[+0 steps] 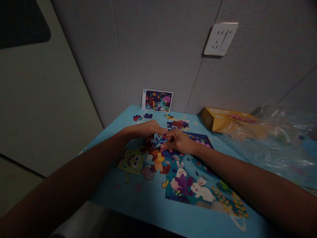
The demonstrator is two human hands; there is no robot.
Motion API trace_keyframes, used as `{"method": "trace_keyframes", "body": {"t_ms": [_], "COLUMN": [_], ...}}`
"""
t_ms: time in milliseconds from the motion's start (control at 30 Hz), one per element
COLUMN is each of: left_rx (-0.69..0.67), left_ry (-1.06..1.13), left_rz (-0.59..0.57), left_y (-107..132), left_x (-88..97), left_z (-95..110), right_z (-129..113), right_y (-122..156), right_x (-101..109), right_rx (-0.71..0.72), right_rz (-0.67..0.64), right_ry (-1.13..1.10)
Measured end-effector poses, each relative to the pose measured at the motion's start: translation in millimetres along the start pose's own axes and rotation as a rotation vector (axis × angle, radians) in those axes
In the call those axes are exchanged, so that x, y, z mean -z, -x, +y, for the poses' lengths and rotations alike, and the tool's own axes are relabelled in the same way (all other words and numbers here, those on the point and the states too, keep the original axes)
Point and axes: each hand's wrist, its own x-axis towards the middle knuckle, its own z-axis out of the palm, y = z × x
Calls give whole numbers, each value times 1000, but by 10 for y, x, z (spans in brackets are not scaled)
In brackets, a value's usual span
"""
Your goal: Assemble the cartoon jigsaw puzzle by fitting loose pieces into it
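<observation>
My left hand point(150, 129) and my right hand point(178, 140) meet over the middle of the table. Between them is a blue patterned jigsaw piece point(158, 140), pinched by the fingers of both. Just below lies a partly joined jigsaw puzzle point(190, 178) with white rabbits, purple leaves and an orange fox point(159, 162). Its upper right part is partly covered by my right hand and forearm. Some fingertips of my left hand are hidden behind the piece.
Loose jigsaw pieces point(178, 124) lie behind my hands, and more pieces point(143, 116) sit at the back left. A picture card point(157, 100) leans on the wall. To the right are a yellow box point(228, 117) and clear plastic wrapping point(269, 142). The blue table point(119, 198) has printed cartoon figures.
</observation>
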Motion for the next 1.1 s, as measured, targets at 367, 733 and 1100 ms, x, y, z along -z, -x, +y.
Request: {"method": "trace_keyframes", "body": {"t_ms": [367,733,1100], "left_rx": [0,-24,-39], "left_ry": [76,313,293], "left_rz": [-58,-25,-44], "left_y": [10,73,54], "left_x": [9,100,88], "left_z": [-7,72,17], "right_z": [6,2,35], "right_y": [1,22,22], "right_x": [-3,33,58], "right_rx": [13,-2,-9], "right_rz": [-13,17,6], "right_ry": [-25,22,52]}}
